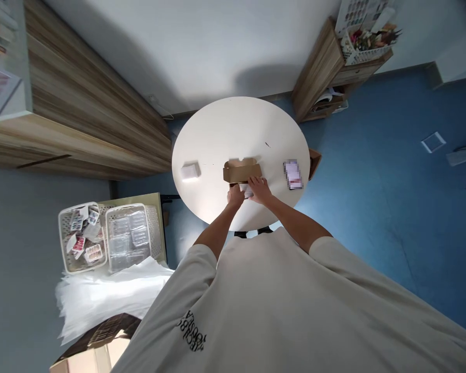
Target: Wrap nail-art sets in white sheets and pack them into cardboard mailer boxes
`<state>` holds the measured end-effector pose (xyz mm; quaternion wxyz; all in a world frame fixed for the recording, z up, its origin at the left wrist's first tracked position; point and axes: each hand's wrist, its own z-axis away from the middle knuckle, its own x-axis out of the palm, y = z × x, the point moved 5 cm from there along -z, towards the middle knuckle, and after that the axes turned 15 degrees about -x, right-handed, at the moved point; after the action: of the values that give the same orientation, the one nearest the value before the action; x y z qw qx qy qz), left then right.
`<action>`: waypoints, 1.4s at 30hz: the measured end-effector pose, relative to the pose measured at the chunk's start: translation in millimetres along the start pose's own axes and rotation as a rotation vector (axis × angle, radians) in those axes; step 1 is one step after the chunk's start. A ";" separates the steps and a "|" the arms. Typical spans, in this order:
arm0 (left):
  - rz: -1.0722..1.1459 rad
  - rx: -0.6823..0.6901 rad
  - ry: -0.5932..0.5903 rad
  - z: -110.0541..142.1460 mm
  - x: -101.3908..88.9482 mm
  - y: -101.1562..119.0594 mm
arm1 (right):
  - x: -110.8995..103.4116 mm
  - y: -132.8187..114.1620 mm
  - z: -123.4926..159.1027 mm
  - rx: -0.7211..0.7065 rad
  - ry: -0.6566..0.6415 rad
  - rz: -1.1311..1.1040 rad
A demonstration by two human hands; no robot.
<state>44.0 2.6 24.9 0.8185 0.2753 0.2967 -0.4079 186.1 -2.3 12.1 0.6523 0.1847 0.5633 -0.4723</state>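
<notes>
A small brown cardboard box [241, 173] lies near the middle of the round white table, its flapped lid raised on the far side. My left hand [236, 196] is closed on the near left part of the box, fingers curled at its edge. Over the right end bends my right hand [260, 190], its fingers gripping around the rim and partly hiding the inside. Between both hands shows something white [247, 190] in the box; what it is I cannot make out.
On the round table [236, 119] stand a white block-like stack [190, 171] at left and a phone-like item [293, 174], blurred, at right. A thin dark object [267, 144] lies farther back. White baskets [128, 207] with clear plastic packs stand at lower left. Wooden cabinets flank the table.
</notes>
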 end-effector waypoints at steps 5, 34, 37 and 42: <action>0.070 0.042 0.032 3.6 6.7 -7.5 | 1.0 1.3 0.1 -0.014 0.022 -0.013; 0.323 -0.300 0.356 -114.8 -163.9 -141.0 | -9.5 -3.6 1.9 0.034 -0.104 0.083; 0.350 -0.380 0.365 -138.9 -166.5 -153.2 | -8.1 -3.9 1.7 0.052 -0.137 0.108; 0.393 -0.466 0.325 -161.4 -158.6 -163.3 | -7.2 -5.3 0.8 0.057 -0.159 0.131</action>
<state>-211.7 110.1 -5.0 0.8643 0.1940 0.4498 -0.1146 182.8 -2.6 20.4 0.7187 0.2017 0.4829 -0.4579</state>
